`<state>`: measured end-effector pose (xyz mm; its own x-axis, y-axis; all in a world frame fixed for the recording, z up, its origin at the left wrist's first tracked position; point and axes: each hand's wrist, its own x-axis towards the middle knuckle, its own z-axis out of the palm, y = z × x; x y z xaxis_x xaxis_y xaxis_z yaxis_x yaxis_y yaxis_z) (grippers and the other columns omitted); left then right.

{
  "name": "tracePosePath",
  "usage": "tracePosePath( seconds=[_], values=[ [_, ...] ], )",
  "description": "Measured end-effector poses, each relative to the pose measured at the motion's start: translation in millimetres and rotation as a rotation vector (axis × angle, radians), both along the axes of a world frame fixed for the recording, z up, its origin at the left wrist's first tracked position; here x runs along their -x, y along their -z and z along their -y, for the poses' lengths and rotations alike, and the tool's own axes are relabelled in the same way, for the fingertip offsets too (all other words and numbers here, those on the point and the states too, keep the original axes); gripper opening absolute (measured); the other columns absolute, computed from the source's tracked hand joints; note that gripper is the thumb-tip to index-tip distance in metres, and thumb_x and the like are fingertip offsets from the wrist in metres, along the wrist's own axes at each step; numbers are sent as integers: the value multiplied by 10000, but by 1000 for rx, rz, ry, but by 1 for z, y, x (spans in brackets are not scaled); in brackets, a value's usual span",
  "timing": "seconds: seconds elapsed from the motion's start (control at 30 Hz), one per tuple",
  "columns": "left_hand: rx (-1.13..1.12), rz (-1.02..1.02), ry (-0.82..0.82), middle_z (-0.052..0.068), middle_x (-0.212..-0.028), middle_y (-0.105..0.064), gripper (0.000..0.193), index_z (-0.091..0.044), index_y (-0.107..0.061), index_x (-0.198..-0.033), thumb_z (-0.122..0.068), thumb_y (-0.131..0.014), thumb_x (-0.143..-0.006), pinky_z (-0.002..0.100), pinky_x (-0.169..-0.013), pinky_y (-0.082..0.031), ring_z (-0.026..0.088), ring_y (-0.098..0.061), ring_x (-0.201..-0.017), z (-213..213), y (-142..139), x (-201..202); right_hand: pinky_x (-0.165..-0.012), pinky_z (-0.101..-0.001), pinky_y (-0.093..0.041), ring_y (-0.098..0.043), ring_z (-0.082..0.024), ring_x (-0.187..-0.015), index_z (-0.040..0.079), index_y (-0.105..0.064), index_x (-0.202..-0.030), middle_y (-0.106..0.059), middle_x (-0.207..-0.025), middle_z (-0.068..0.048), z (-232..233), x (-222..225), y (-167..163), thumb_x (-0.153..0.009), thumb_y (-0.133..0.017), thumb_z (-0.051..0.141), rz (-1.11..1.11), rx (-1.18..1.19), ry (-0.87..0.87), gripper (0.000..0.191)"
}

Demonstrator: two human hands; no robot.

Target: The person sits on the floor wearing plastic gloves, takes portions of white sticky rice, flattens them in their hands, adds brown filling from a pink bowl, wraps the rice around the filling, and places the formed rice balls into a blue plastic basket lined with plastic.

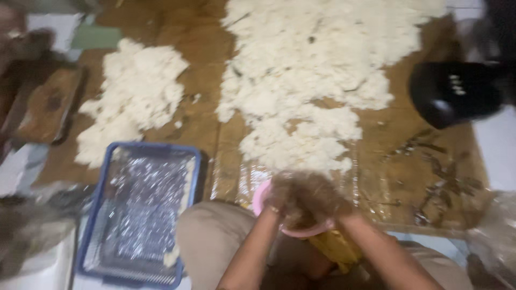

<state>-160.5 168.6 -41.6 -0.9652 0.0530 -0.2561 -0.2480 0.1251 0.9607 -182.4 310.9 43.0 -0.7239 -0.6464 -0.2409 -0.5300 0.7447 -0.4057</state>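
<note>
Both my hands, left hand [282, 201] and right hand [322, 204], are bunched together over the pink bowl [262, 196] near my knees; blur hides what they grip. Blue tray [97, 215] on the left looks nearly empty. White fluffy pile [312, 70] spreads just beyond, smaller pile [134, 91] far left, with bare mat [430, 161] to the right.

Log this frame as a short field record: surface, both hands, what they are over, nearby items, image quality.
surface: brown board on the floor
left hand: blurred, pressed close to the right hand, over a pink bowl
right hand: blurred, grip not readable
large white fluffy pile: ahead of the hands
smaller white pile: to the left
blue tray: beside the person's left knee, dark speckled inside
black object: upper right edge
image quality: motion blur throughout
</note>
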Motion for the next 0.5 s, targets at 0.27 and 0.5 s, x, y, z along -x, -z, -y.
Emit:
tracePosePath(
  seconds=[0.27,0.5],
  values=[
    [842,-126,-457,134,-780,-662,182,-98,-713,-1000,-239,-597,-1010,442,-594,-475,277,-625,-662,142,-24,19,-987,-473,-531,-638,-331,-1187,229,-688,-1219,-617,-1326,-131,10,69,53,-918,-615,214,-88,-398,167,310],
    [1445,329,-387,188,-1042,-748,347,-86,-774,-1010,-397,-623,-976,481,-892,-537,361,-699,-1026,354,-74,-111,-1094,-422,-474,-605,-307,-1280,191,-643,-1351,-626,-1388,-128,6,73,59,-885,-601,210,-21,-366,151,469]
  ],
)
